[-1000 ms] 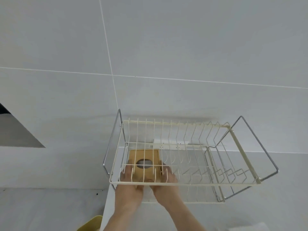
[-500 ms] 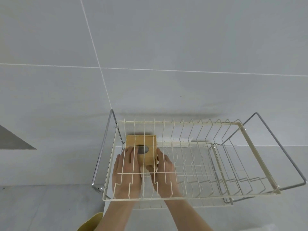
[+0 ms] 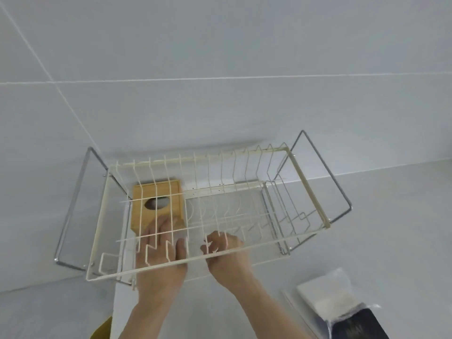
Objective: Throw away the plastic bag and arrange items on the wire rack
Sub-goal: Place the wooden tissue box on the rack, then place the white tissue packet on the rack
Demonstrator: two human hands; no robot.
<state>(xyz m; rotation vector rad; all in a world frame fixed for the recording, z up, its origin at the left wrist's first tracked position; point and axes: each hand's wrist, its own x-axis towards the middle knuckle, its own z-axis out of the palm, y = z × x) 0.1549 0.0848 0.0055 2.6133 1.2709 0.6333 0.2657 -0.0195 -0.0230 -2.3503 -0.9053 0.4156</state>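
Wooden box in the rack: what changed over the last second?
The right hand has let go of the wooden box and drawn back toward the rack's front rail. The left hand now lies flat, fingertips at the box's near edge. The box stays at the left end of the wire rack.

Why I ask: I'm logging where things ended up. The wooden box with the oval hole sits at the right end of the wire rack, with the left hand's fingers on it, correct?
Not quite. The head view shows the wooden box at the left end of the wire rack, not the right. The rest holds: the left hand has its fingers on the box's near edge.
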